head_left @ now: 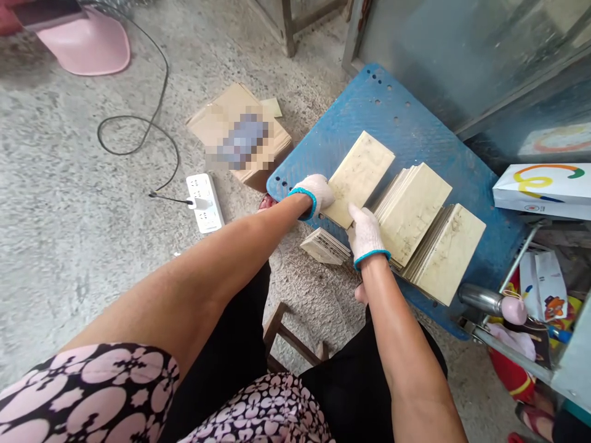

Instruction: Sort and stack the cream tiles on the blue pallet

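box label (243, 140) blurred | pink chair (83, 40) cut off top | paper ream (545, 191) cut off rt

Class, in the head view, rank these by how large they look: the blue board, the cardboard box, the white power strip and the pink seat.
1. blue board
2. cardboard box and pink seat: look alike, and the seat is cut off by the frame edge, so unranked
3. white power strip

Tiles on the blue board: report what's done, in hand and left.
Looks done: two fanned tile stacks lying on the blue board. In hand: left hand and right hand both grip one cream tile. Possibly left: a small tile pile on the floor.
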Action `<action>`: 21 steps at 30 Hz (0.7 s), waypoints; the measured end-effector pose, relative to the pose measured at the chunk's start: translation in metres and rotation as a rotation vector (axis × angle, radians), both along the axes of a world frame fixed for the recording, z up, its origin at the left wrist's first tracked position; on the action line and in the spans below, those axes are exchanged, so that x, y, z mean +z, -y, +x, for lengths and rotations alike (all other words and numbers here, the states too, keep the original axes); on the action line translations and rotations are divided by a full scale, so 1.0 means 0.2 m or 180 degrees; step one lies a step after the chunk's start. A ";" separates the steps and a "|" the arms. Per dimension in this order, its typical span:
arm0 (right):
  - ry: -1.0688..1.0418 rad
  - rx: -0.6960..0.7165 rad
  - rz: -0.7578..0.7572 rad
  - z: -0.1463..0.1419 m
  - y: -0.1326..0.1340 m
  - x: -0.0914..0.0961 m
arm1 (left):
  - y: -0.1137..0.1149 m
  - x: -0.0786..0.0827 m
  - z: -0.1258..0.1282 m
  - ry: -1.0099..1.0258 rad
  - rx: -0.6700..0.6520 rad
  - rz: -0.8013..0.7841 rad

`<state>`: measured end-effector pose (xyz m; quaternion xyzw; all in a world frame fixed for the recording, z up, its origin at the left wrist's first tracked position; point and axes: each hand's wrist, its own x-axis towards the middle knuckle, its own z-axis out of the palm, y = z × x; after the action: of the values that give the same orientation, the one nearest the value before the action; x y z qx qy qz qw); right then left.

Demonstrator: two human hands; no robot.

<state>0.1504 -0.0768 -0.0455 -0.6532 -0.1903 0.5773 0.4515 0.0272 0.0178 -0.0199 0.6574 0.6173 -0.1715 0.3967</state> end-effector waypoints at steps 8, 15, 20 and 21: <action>-0.0168 -0.0077 0.0024 -0.04 0.04 0.09 | 0.02 0.05 0.00 0.0021 0.0133 -0.0038; -0.0251 -0.0251 -0.0338 -0.10 0.08 0.16 | 0.06 0.05 -0.10 0.0085 0.0325 -0.0418; -0.0468 -0.0215 -0.0504 -0.06 0.05 0.11 | 0.07 -0.01 -0.16 0.0592 0.0529 -0.0914; -0.0484 -0.0188 -0.0515 -0.04 0.04 0.09 | 0.07 -0.02 -0.16 0.0685 0.0547 -0.0927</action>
<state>0.1429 -0.0853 -0.0283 -0.6472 -0.0889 0.6251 0.4273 -0.0058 0.0043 -0.0247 0.5524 0.5939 -0.1532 0.5645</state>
